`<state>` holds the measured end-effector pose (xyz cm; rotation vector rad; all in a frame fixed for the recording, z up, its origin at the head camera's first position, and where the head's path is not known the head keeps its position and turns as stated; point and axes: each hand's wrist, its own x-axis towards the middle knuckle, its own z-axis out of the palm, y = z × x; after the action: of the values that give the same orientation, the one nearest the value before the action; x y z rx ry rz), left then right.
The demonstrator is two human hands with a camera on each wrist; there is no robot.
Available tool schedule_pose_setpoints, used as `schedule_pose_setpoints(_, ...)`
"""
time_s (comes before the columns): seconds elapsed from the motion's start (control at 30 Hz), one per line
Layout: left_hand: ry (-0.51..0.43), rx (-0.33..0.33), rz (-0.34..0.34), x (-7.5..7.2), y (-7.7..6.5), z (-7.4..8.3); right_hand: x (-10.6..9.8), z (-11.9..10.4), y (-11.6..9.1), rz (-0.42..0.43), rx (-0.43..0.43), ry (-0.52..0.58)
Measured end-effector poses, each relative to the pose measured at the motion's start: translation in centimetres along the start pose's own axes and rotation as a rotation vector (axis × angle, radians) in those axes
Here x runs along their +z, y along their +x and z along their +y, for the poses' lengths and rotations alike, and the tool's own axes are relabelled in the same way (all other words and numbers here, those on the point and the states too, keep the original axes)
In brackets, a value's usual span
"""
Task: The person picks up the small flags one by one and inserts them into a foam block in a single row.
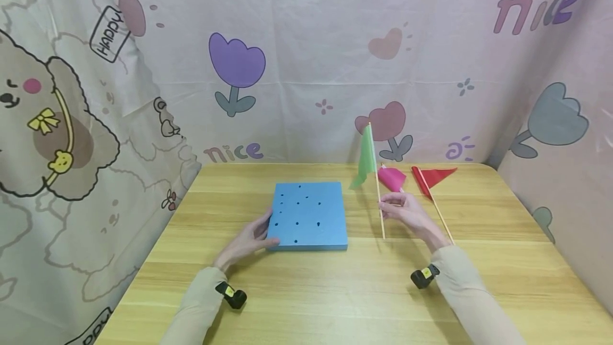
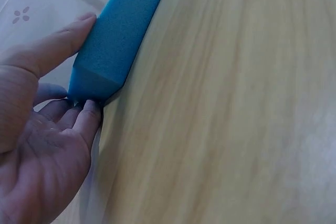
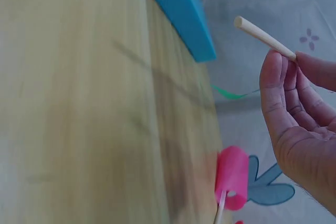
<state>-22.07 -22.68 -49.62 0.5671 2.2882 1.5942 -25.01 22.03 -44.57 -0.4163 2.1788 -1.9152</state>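
Nearest, on the near side of the blue foam block (image 1: 306, 212), two black wrist cameras (image 1: 232, 296) sit at the cuffs above the bare wood of the worktop (image 1: 330, 297). At the block's near left corner the left hand (image 1: 251, 237) is closed about it, thumb on the near edge and fingers along the left side. The block lies flat, its top dotted with dark holes (image 1: 297, 223); it looks light and slightly spongy, likely to slide if nudged and dent if squeezed, so an easy grip low on its sides should suit it. To the block's right, the right hand (image 1: 407, 212) pinches the thin wooden stick (image 1: 382, 225) of the green flag (image 1: 366, 154), which stands nearly upright, its bottom end off the worktop. The stick seems stiff, very light and possibly easy to snap; low on the wood is the sound place to hold, since the cloth looks limp. Farther right of the block lies the red flag (image 1: 439, 175); between it and the block, toward the back, is the pink flag (image 1: 392, 179), partly hidden. Printed cloth (image 1: 306, 31) hangs beyond the block.
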Motion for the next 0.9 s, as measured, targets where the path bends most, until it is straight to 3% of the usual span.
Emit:
schedule_pose_setpoints(0.33,0.0,-0.003,0.015,0.3,0.1,0.3,2.4,-0.8,2.4,-0.014,-0.026,0.022)
schedule_pose_setpoints(0.9,0.043,-0.05,0.021,0.5,0.2,0.5,7.4,-1.4,6.3,-0.056,-0.113,0.175)
